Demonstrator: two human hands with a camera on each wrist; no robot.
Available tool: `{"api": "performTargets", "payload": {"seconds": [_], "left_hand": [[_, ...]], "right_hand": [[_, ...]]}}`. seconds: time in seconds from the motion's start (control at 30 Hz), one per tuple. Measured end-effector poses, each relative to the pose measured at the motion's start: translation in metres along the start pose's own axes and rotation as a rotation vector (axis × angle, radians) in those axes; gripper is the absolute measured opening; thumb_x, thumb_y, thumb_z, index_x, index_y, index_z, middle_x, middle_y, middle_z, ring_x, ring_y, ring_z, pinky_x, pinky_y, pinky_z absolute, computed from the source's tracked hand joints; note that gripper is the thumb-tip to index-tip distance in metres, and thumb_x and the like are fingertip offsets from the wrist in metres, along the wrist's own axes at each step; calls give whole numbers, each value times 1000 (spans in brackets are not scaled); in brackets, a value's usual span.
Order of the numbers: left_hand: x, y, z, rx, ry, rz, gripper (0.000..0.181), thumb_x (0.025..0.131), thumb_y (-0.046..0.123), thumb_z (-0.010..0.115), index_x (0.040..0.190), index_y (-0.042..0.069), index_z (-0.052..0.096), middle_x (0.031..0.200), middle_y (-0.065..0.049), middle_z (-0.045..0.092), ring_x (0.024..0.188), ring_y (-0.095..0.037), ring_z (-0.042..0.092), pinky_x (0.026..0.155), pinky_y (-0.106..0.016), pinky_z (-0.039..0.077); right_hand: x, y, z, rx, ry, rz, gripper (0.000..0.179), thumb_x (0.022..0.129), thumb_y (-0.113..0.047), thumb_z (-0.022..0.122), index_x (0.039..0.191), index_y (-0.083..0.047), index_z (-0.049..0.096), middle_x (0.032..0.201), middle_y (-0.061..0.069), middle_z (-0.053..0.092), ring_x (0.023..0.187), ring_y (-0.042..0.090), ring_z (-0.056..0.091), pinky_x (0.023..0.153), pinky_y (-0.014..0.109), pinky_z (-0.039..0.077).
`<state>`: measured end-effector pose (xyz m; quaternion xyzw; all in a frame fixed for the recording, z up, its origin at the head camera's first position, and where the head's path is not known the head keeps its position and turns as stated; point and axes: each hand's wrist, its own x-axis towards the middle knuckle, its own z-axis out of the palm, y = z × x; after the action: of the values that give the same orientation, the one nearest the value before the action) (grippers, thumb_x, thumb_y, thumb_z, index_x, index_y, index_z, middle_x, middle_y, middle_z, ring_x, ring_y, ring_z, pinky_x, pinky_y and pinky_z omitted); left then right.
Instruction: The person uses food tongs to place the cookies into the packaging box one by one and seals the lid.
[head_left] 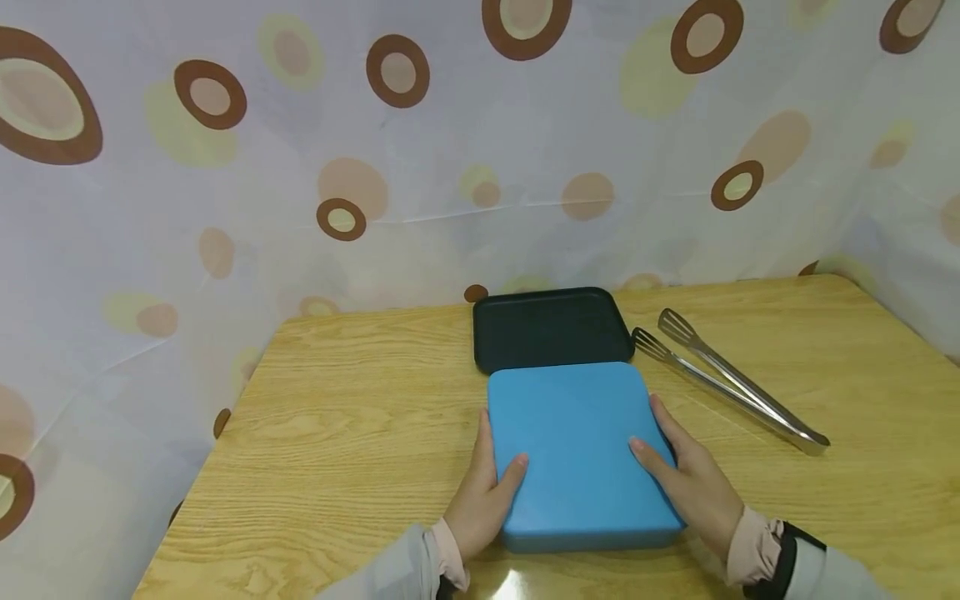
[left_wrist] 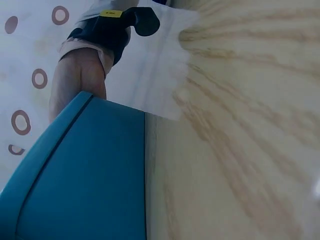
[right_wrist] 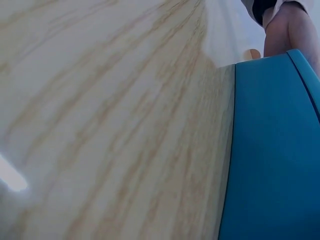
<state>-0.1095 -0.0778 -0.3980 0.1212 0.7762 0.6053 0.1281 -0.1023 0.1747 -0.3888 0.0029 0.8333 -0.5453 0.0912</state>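
Note:
A blue lidded box point(head_left: 577, 458) lies flat near the front of the table, its lid seam showing in the left wrist view. My left hand point(head_left: 480, 500) grips its left side, the thumb over the top edge and the fingers along the side wall. On the opposite side my right hand point(head_left: 697, 483) holds it the same way, thumb on the lid. The left wrist view looks along the box's front wall point(left_wrist: 95, 170) to the right hand, partly hidden behind the corner. In the right wrist view the front wall point(right_wrist: 275, 155) stands close over the wood.
Behind the box lies a black tray point(head_left: 555, 325), its near edge at the box's far edge. Metal tongs point(head_left: 735, 383) lie spread at the right. The wooden table point(head_left: 337, 417) ends at a patterned cloth point(head_left: 435, 167) at the back.

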Motion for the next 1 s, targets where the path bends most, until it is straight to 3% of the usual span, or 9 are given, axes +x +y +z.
{"api": "performTargets", "payload": {"seconds": [0.37, 0.63, 0.9, 1.0], "left_hand": [[2, 5, -7, -51, 5, -83, 82, 103, 34, 46, 154, 4, -10, 162, -18, -6, 148, -38, -2, 116, -61, 5], [30, 2, -18, -26, 84, -68, 76, 104, 36, 42, 154, 2, -4, 162, -18, -3, 148, -36, -2, 117, -58, 4], [46, -6, -11, -80, 112, -148, 73, 104, 43, 35, 156, 6, 0, 163, -15, 4, 148, -36, 3, 117, -57, 5], [49, -5, -10, -104, 116, -133, 69, 105, 40, 33, 156, 6, 2, 163, -14, 6, 148, -36, 4, 117, -58, 5]], "right_hand": [[2, 0, -3, -34, -2, 18, 85, 100, -44, 48, 155, -5, -6, 160, 23, -5, 145, 48, 1, 112, 66, 11], [29, -3, -15, 36, -2, -39, 80, 103, -40, 43, 153, 0, -6, 160, 23, -3, 146, 44, 2, 114, 63, 10], [43, 0, -11, 38, -45, 58, 78, 103, -49, 32, 154, -7, -7, 161, 19, -8, 146, 43, -6, 115, 63, 4], [46, -2, -11, 29, -47, 77, 73, 104, -48, 28, 155, -8, -7, 161, 20, -6, 146, 43, -5, 115, 62, 4]]}}
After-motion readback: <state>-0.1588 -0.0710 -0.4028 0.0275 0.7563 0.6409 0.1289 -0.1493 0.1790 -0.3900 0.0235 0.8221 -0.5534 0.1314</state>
